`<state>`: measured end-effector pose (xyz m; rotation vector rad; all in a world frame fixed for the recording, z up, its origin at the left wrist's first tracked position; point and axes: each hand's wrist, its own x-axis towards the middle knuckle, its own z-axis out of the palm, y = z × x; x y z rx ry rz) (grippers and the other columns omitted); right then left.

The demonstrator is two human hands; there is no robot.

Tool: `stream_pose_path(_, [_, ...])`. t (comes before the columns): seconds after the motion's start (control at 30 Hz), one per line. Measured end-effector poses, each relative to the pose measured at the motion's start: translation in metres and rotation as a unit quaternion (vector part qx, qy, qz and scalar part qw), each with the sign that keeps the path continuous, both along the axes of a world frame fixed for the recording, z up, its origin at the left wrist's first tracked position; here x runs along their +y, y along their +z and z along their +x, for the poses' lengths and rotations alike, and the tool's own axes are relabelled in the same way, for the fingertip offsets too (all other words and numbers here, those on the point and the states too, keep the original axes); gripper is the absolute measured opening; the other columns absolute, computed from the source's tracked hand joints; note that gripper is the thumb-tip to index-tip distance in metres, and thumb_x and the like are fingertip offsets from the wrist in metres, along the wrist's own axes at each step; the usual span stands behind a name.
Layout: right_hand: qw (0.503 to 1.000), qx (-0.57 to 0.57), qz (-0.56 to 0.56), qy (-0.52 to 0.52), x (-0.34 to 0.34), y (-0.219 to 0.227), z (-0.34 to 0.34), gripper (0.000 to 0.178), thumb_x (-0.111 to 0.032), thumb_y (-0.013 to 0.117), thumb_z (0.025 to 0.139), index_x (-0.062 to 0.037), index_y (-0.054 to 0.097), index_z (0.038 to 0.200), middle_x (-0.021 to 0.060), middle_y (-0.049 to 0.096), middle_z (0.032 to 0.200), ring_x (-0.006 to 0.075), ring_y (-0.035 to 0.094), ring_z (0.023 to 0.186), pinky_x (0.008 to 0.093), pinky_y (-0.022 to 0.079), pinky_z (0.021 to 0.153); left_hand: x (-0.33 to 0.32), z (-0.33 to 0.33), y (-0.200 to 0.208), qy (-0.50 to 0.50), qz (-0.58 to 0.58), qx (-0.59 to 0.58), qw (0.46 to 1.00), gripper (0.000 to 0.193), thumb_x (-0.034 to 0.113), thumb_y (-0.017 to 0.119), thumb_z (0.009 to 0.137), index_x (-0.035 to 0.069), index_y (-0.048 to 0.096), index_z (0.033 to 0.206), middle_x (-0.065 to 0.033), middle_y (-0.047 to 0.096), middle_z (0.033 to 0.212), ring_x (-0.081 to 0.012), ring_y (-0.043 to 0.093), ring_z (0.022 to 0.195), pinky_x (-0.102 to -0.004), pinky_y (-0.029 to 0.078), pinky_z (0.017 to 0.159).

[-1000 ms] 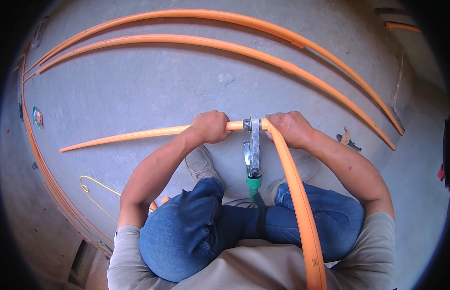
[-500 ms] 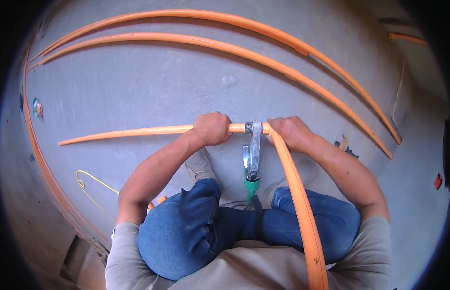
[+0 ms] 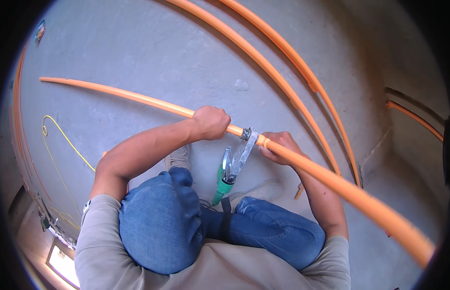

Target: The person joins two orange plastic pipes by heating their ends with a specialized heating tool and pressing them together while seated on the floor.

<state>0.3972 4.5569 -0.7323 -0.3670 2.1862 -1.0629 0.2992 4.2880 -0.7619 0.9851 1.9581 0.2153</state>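
My left hand (image 3: 212,123) is wrapped around a long orange pipe (image 3: 123,95) that runs off to the far left. My right hand (image 3: 282,146) grips the end of another orange pipe (image 3: 341,184), which slants to the lower right and looms large near the camera. Between my hands, the two pipe ends meet a pipe welding iron (image 3: 243,158) with a grey metal plate. Its green handle (image 3: 223,186) points down toward my legs. The right fingers are partly hidden by the pipe.
Two long orange pipes (image 3: 263,63) (image 3: 326,99) lie on the grey floor (image 3: 142,48) ahead. A yellow cord (image 3: 72,145) curls at left. More thin orange pipes (image 3: 18,111) run along the left side. My bent jeans-clad knee (image 3: 162,217) is close under my arms.
The view has turned, so the pipes slant down to the right. The right-hand pipe has swung from pointing toward me out to the right. Both hands keep their grip beside the welding iron.
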Motion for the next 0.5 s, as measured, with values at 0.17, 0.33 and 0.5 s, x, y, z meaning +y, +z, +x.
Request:
stream_pose_path(0.17, [1.000,0.004,0.001,-0.012,0.001,-0.004,0.005,0.021,-0.021,0.068,0.082,-0.0038,0.066,0.093,0.0158,0.066,0.079,0.0376,0.063,0.069,0.0447,0.052,0.064,-0.006,0.011,-0.009,0.028,0.050,0.061,0.997,0.016,0.018,0.060,0.081,0.007,0.072,0.083,-0.0175,0.072,0.083,-0.0354,0.072,0.076,-0.0464,0.058,0.067])
stream_pose_path(0.33, [0.999,0.028,0.017,-0.028,-0.004,-0.002,0.008,0.020,-0.022,0.067,0.084,-0.0034,0.064,0.091,0.0154,0.065,0.079,0.0377,0.064,0.069,0.0446,0.052,0.064,-0.010,0.019,-0.016,0.066,0.076,0.080,0.992,0.015,0.018,0.059,0.082,0.008,0.069,0.081,-0.0163,0.071,0.077,-0.0354,0.071,0.071,-0.0474,0.057,0.063])
stream_pose_path(0.5, [0.998,0.043,0.011,-0.048,-0.007,0.007,0.011,0.017,-0.019,0.068,0.083,-0.0043,0.061,0.087,0.0137,0.062,0.072,0.0351,0.064,0.065,0.0427,0.052,0.058,-0.006,0.006,-0.006,0.032,0.057,0.055,0.996,0.017,0.022,0.063,0.081,0.007,0.069,0.083,-0.0169,0.071,0.079,-0.0370,0.070,0.072,-0.0485,0.057,0.065])
